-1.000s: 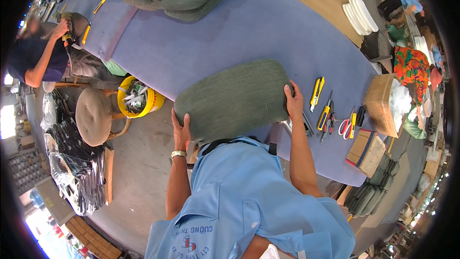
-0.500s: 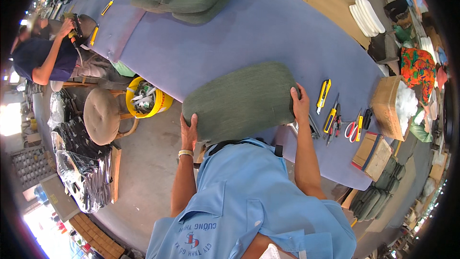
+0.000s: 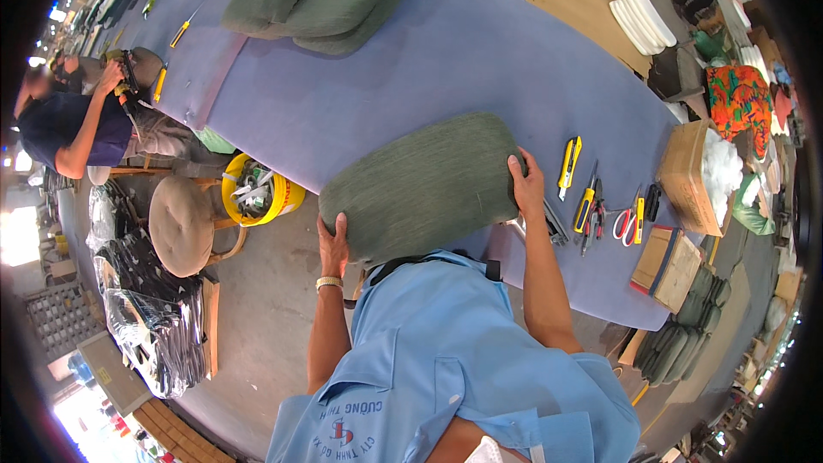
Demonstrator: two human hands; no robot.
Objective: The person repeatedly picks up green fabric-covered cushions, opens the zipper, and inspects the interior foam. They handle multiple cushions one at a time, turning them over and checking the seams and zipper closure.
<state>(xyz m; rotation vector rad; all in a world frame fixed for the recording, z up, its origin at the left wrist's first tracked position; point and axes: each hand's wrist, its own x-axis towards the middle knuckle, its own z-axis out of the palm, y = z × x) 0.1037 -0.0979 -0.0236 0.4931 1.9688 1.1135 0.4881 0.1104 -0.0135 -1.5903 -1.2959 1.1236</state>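
Observation:
A dark green, fabric-covered cushion (image 3: pixel 420 184) lies at the table's near edge, right in front of my body. My left hand (image 3: pixel 333 244) grips its left end, thumb on top and fingers hidden beneath. At the opposite end my right hand (image 3: pixel 527 184) clasps the edge, with the thumb on the upper face. Right of that hand lie a yellow utility knife (image 3: pixel 569 167), a yellow-handled screwdriver (image 3: pixel 585 208), pliers (image 3: pixel 597 214) and red-handled scissors (image 3: pixel 628 223).
More green cushions (image 3: pixel 330 0) are piled on the blue-covered table (image 3: pixel 343 94). A yellow bucket (image 3: pixel 287 197) and a round padded stool (image 3: pixel 182 225) stand at left, near a co-worker (image 3: pixel 77 116) holding a power tool. A cardboard box (image 3: pixel 686 176) with white stuffing sits at right.
The view has shifted slightly, so most things appear a little to the left. Both hands keep the same hold on the cushion, which has barely moved.

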